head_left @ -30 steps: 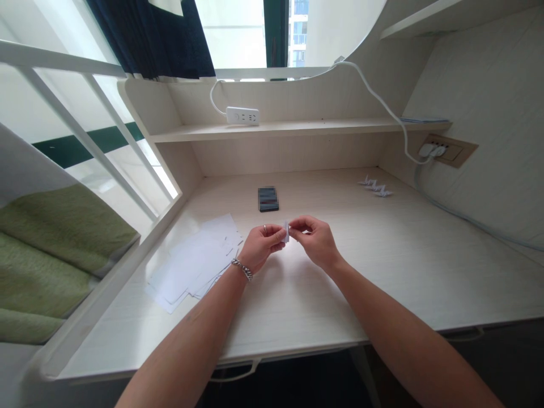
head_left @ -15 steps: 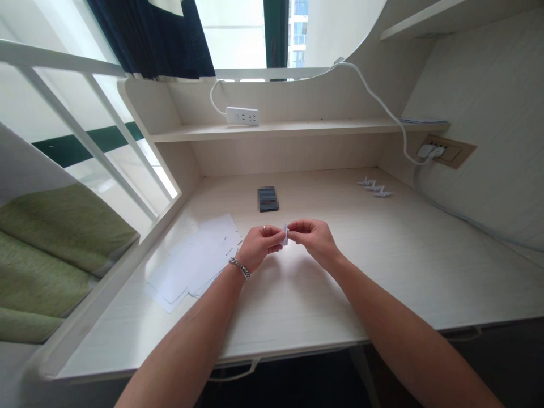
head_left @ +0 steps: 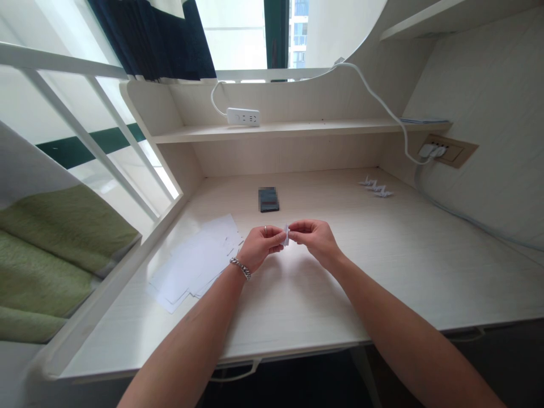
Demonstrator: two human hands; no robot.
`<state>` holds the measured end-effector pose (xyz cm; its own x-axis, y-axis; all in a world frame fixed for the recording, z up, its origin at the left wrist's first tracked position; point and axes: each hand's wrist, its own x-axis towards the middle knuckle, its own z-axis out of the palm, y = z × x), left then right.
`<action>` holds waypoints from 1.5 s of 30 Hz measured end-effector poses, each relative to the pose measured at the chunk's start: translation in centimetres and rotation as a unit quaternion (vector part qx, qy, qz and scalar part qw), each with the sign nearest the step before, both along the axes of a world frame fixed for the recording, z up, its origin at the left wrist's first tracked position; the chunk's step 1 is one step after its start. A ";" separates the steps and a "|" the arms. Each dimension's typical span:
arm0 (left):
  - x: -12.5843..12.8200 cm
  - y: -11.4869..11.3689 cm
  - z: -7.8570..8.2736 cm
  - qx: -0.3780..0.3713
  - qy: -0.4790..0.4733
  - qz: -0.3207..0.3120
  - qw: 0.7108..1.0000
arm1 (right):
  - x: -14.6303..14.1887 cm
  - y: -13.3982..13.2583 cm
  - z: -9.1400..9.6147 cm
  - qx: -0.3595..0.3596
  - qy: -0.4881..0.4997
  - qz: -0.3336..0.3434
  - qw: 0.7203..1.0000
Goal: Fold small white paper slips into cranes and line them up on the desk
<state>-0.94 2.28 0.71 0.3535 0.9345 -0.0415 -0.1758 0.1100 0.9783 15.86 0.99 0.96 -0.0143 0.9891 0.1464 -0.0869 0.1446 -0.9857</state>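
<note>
Between my two hands, just above the desk, is a small piece of folded white paper (head_left: 286, 236). My left hand (head_left: 262, 245), with a ring and a chain bracelet, pinches its left side between thumb and fingers. From the right, the closed fingertips of my right hand (head_left: 313, 237) grip the paper's edge. The fingers hide part of the folds. Several small folded paper cranes (head_left: 376, 188) stand in a row at the far right of the desk. Loose white paper sheets (head_left: 195, 258) lie overlapping to the left of my left hand, with small scraps at their right edge.
Behind my hands lies a small dark flat object (head_left: 268, 200), its surface blurred. A white power strip (head_left: 243, 117) rests on the shelf (head_left: 297, 130). Its white cable hangs down to the wall socket (head_left: 451, 151) at right. A railing and curtain stand left of the desk (head_left: 297, 317).
Hardly anything differs. Both hands keep their pinch on the folded paper, and the whole view has shifted very slightly.
</note>
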 end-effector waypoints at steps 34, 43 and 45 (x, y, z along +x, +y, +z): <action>-0.2 0.1 0.0 0.003 0.030 0.003 1.000 | -0.1 -0.2 -0.5 0.108 -0.125 -0.017 0.986; 0.0 0.0 0.2 -0.003 0.021 0.001 1.000 | -0.5 -0.4 -0.8 0.112 -0.105 -0.034 0.988; 0.0 0.0 0.3 -0.004 0.021 0.005 1.000 | -0.5 -0.2 -1.0 0.109 -0.087 -0.033 0.990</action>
<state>-0.94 2.26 0.99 0.3429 0.9373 -0.0632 -0.1357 0.1160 0.9839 15.32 0.75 0.01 0.0049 0.9341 0.3569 0.0985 0.3547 -0.9298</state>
